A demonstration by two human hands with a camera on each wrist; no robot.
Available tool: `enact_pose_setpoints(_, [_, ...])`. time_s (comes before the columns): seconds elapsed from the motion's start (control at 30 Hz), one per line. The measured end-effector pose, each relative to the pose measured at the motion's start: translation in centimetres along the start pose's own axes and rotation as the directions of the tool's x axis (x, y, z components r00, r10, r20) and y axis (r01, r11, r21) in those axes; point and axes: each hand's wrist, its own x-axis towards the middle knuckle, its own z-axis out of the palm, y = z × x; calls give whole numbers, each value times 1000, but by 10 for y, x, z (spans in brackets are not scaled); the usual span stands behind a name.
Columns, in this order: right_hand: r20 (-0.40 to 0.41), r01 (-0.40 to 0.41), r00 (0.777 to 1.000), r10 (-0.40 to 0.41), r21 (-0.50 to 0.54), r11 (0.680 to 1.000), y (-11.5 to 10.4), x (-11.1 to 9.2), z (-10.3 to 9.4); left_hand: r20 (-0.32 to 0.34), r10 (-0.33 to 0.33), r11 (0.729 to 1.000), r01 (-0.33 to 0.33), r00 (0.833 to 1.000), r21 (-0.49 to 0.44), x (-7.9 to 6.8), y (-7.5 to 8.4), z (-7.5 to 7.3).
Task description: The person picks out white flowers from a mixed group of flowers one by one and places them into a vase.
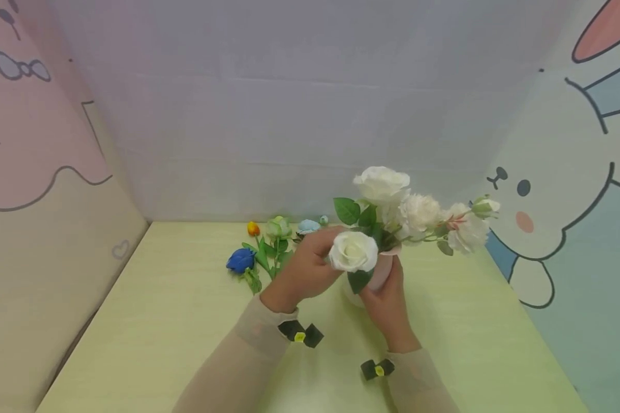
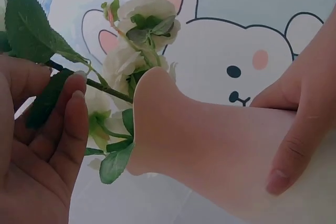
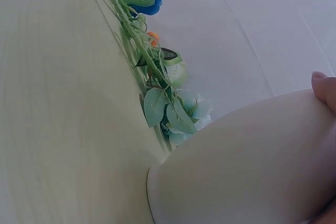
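A pale pinkish-white vase point(image 1: 381, 272) with a flared rim stands on the table, tilted in the left wrist view. My right hand point(image 1: 387, 304) grips its body, the thumb point(image 2: 283, 169) lying along the side. My left hand point(image 2: 47, 129) is at the vase's mouth and pinches a dark green rose stem point(image 2: 113, 90) that runs into the opening. In the head view a white rose point(image 1: 353, 251) partly covers the left hand point(image 1: 315, 261). Another white rose point(image 1: 382, 183) and several pale blooms point(image 1: 421, 213) lean out of the vase to the right.
Left of the vase, more flowers lie on the table point(image 1: 150, 321): a blue rose point(image 1: 240, 261), an orange tulip point(image 1: 253, 229), a pale green rose point(image 1: 278, 228) and a light blue bloom point(image 1: 308, 226). A plain wall point(image 1: 237, 126) rises behind, with cartoon-printed panels point(image 1: 542, 201) at both sides.
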Motion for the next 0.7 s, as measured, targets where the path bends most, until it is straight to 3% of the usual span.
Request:
enact_pose_setpoints(0.1, [0,34,999,-34,6,999,2,2,1,18,63,996,-64,998,59,3,0,4])
enact_pose_setpoints(0.3, [18,4,1000,-4,5,1000,11,-1,0,-47,111,969,-97,993,228,7,2,15])
enact_pose_setpoints(0.47, [23,-38,999,38,21,999,8,2,0,-139,135,960,-95,981,263,10,5,23])
enact_pose_setpoints(0.6, [19,17,1000,-17,18,1000,2,3,1,-177,138,953,-83,974,291,11,2,30])
enact_pose_setpoints(0.7, [20,51,998,-51,8,999,-15,2,-1,-196,140,949,-75,971,305,12,-1,34])
